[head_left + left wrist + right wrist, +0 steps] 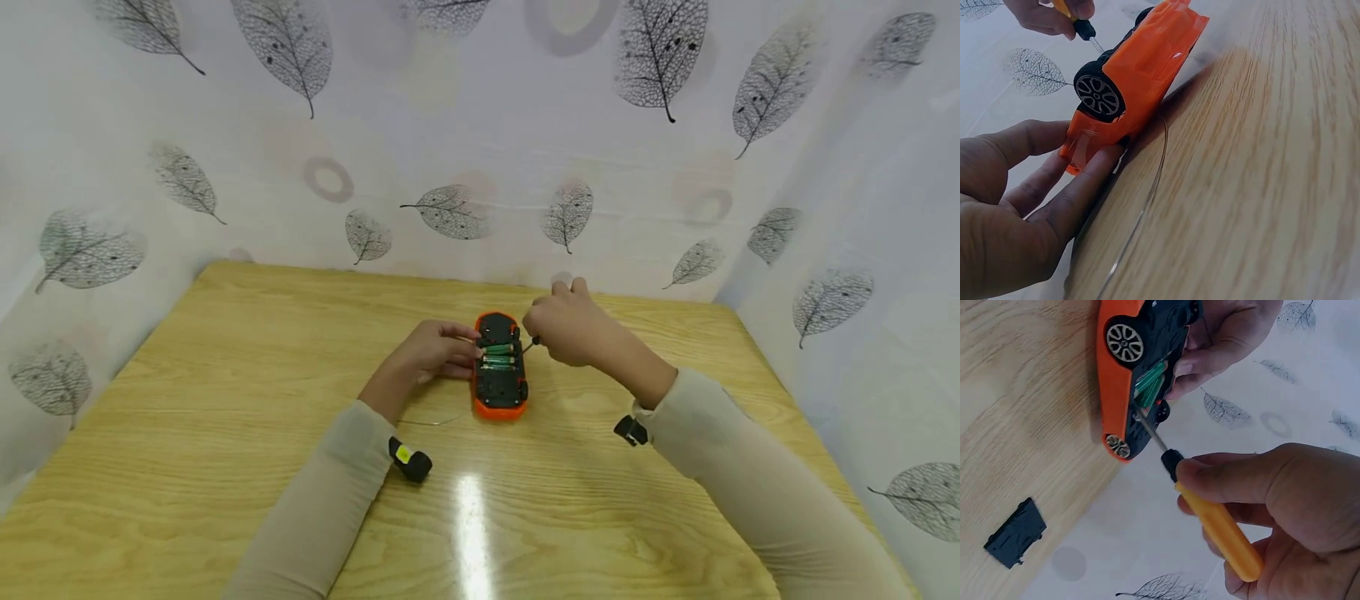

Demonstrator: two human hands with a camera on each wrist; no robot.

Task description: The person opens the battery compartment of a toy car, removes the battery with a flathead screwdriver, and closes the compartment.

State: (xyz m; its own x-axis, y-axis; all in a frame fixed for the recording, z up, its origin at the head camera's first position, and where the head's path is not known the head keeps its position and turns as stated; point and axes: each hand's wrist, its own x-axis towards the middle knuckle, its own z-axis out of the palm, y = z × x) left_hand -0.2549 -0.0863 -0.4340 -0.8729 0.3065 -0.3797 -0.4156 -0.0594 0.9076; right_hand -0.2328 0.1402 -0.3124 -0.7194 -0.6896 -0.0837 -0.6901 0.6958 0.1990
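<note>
An orange toy car (500, 412) lies upside down on the wooden table, its black underside facing up. Green batteries (498, 357) sit in the uncovered compartment at its middle. My left hand (429, 353) holds the car from the left side, fingers and thumb against the orange body. In my right hand (573, 325) is a screwdriver (1217, 530) with a yellow handle and black collar. Its metal tip reaches the underside beside the batteries in the right wrist view.
A black battery cover (1016, 534) lies on the table in the right wrist view. A thin wire-like strand (1155, 181) runs along the tabletop near the car. Behind the table (262, 350) hangs a leaf-patterned curtain (480, 150).
</note>
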